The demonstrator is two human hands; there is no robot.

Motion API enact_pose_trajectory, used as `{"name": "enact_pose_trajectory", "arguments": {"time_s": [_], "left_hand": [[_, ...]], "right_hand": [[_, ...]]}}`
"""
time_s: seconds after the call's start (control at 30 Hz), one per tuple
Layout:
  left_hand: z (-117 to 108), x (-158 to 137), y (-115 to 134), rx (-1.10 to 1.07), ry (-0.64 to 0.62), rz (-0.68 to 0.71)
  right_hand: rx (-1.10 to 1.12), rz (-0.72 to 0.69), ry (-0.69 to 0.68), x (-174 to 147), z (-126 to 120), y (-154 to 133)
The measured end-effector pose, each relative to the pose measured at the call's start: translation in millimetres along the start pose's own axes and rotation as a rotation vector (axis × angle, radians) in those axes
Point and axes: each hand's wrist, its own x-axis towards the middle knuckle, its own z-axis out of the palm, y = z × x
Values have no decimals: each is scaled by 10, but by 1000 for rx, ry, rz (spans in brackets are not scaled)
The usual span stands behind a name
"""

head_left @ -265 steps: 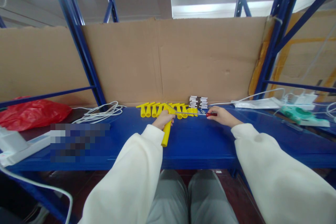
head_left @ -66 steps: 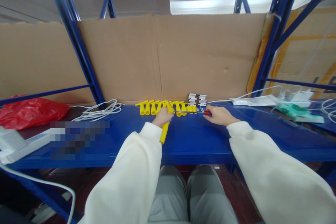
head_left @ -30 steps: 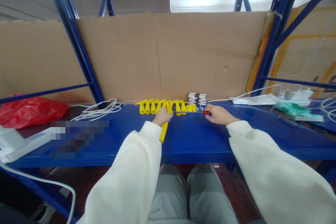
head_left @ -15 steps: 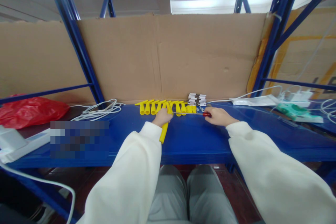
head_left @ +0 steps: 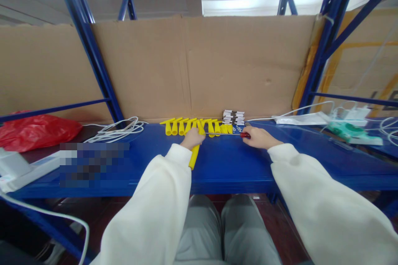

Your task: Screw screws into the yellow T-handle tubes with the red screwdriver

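My left hand (head_left: 193, 138) is closed around a yellow T-shaped plastic piece (head_left: 194, 157) whose tube end slants down toward me. In my right hand (head_left: 258, 138) is a screwdriver (head_left: 245, 135) with a red handle, its thin metal shaft lying level and pointing left. The tip reaches the yellow piece beside my left fingers; exactly where it touches is too small to tell. Behind my hands, several more yellow T-shaped pieces (head_left: 174, 127) stand in a row. Small yellow parts (head_left: 226, 128) lie at the row's right end, near a stack of white-and-dark packets (head_left: 233, 117).
The blue shelf (head_left: 230, 165) backs onto a cardboard sheet (head_left: 199, 66). Coiled white cable (head_left: 121, 129) and a red plastic bag (head_left: 40, 131) lie left. On the right are a white strip (head_left: 303, 118), a green-and-white packet (head_left: 350, 132) and white adapters (head_left: 356, 114).
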Motion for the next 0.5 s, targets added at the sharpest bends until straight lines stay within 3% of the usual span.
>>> {"name": "enact_pose_trajectory", "arguments": {"time_s": [0.1,0.33,0.5], "left_hand": [[-10,-19,12,-1,-7,1],[-18,-29,20,6,-17,-1],[-19,-19,7,9,-9,3]], "right_hand": [[15,-53,-21,10,-11,4],[20,79,-27,3,15,-4],[69,-12,-7,-1,24,20]]}}
